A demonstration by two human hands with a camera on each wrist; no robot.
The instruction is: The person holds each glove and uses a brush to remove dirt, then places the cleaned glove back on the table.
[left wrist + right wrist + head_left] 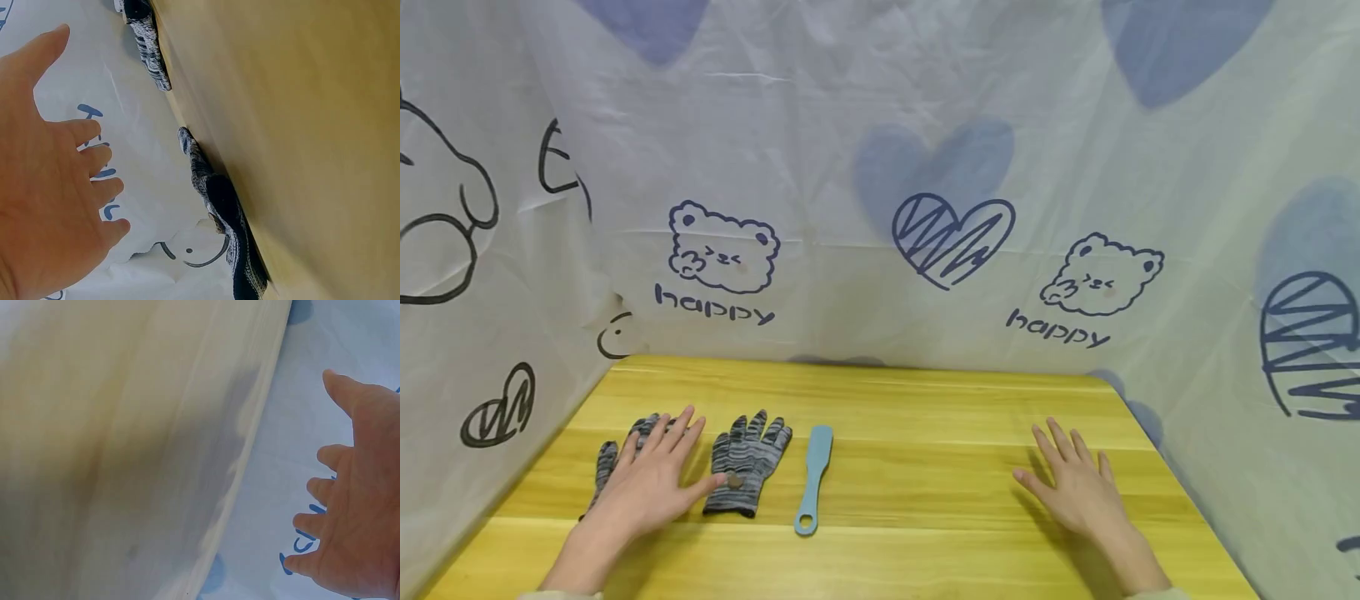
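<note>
Fingers spread, my left hand (651, 479) hovers over a grey-and-black knit glove (605, 468) and hides most of it. A second knit glove (752, 458) lies flat just right of that hand, its fingers pointing away; the thumb overlaps its near left part, beside a small brown patch. Further right is a light blue shoehorn (814, 479) with a hole in its near end. My right hand (1078, 492), fingers apart and holding nothing, is over the table's right side. In the left wrist view, both gloves appear edge-on past the left hand (56, 175).
The wood-grain table (925, 558) ends at the back against a white cloth (827, 292) printed with hearts and bears. More of this cloth hangs along both sides. A hand shadow falls near the table edge (250, 447) in the right wrist view.
</note>
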